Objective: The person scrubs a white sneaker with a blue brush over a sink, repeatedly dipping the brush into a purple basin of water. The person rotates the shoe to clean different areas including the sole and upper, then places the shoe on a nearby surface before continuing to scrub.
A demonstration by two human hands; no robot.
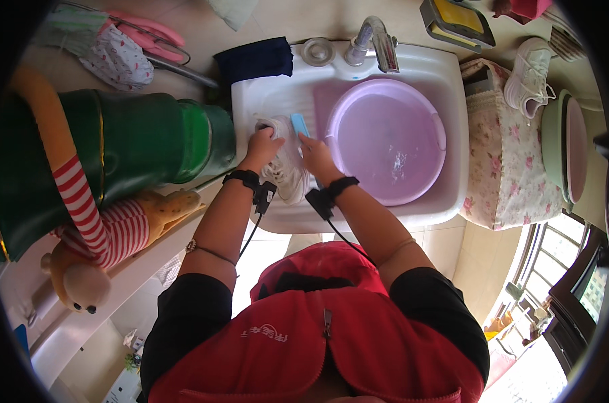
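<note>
A white laced sneaker (pixel 290 174) lies on the ribbed left part of a white ceramic sink (pixel 279 221). My left hand (pixel 264 147) grips it at the collar, with fingers at the shoe's opening. In my right hand (pixel 318 156) is a light blue brush (pixel 299 125), held beside the shoe's right side; its bristles are hidden. Right of that hand a lilac plastic basin (pixel 438 174) with water stands in the sink, under a chrome faucet (pixel 380 45).
A dark blue cloth (pixel 256 60) hangs over the sink's back left corner. Left stands a green container (pixel 133 141) with a striped plush toy (pixel 123 226). Another white sneaker (pixel 530 75) rests at right, by a floral cover (pixel 511 161). A sponge holder (pixel 458 25) is behind.
</note>
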